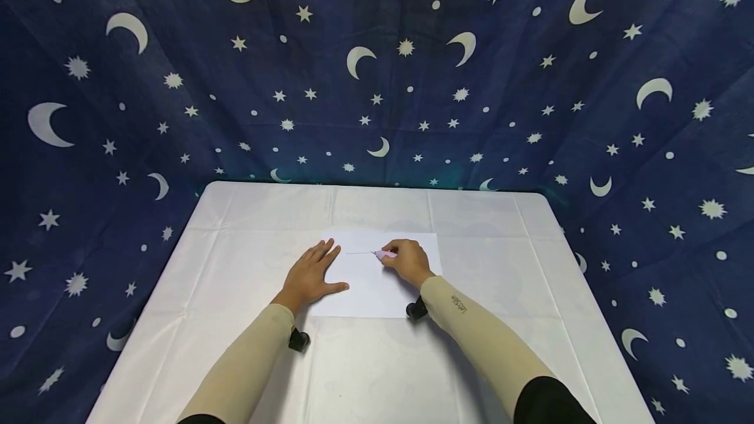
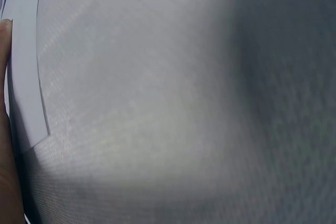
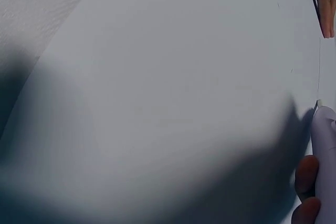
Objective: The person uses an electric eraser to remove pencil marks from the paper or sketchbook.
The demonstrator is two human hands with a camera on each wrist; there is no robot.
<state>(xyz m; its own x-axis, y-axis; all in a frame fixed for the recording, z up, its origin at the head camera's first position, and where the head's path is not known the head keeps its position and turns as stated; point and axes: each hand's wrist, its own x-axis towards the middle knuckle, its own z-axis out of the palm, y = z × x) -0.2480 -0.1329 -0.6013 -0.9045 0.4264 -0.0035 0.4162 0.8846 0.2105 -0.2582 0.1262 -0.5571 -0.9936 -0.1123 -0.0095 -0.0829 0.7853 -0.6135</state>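
Note:
A white sheet of paper (image 1: pixel 371 296) lies flat on the table, with a thin dark line (image 1: pixel 357 253) across its upper part. My left hand (image 1: pixel 312 273) rests on the sheet's left side, fingers straight and thumb spread. In my right hand (image 1: pixel 410 262) is a light purple utility knife (image 1: pixel 385 254), pinched between thumb and fingers. Its small tip meets the right end of the line. The right wrist view shows the knife's rounded body (image 3: pixel 324 145) and two fingertips (image 3: pixel 307 174) gripping it. Only a sliver of the left hand (image 2: pixel 5 124) shows in the left wrist view, beside the paper (image 2: pixel 26 87).
A white cloth with fold creases covers the table (image 1: pixel 501 267). Behind and on both sides hangs a dark blue curtain (image 1: pixel 330 123) with moons and stars. A small black wrist camera (image 1: pixel 298 340) sits below the left wrist, another camera (image 1: pixel 416 309) below the right.

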